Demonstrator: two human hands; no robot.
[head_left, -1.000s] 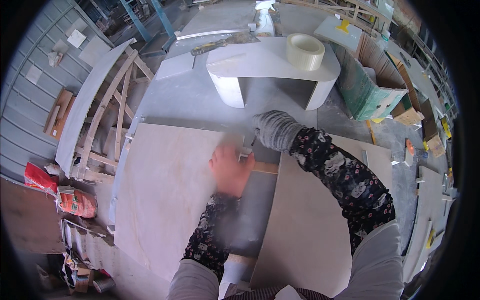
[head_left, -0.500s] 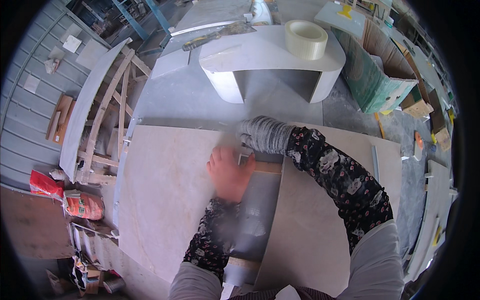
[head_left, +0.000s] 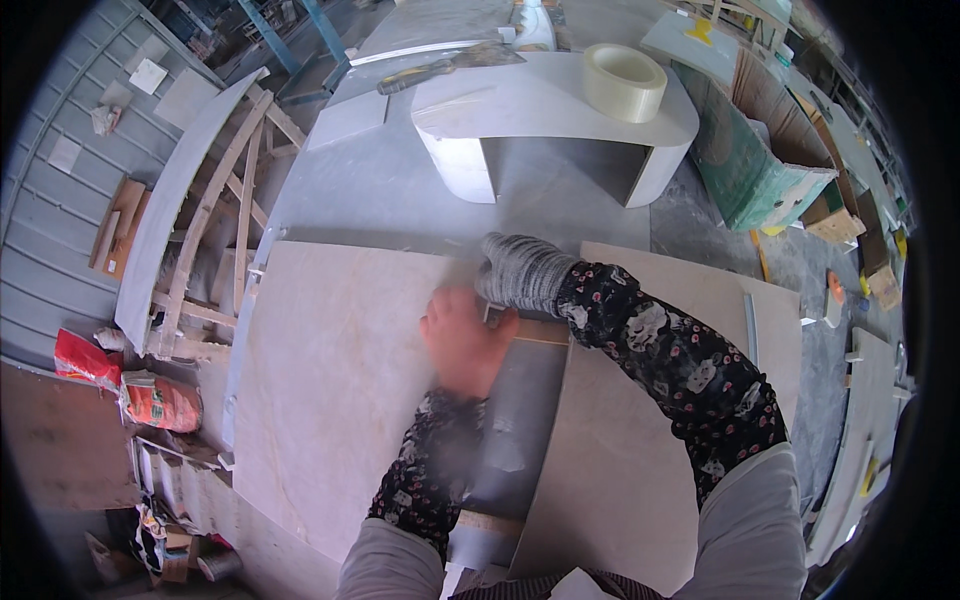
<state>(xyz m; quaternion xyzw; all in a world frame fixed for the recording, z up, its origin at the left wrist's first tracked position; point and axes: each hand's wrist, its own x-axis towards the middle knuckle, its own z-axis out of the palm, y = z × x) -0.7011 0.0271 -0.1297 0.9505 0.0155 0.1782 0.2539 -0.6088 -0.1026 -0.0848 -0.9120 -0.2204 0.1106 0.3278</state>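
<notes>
your bare left hand (head_left: 466,342) is by the left slab (head_left: 330,370), your gloved right hand (head_left: 525,272) beside it; i cannot tell either grip.

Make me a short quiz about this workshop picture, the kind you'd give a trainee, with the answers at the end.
1. Where does the tape roll rest?
A: inside the cardboard box
B: on the white curved stand
C: on the floor

2. True or false: the right hand wears a grey glove.

3. How many large pale panels lie side by side nearest the person?

Key:
1. B.
2. True; the left hand is bare.
3. Two, with a gap between them.
</notes>
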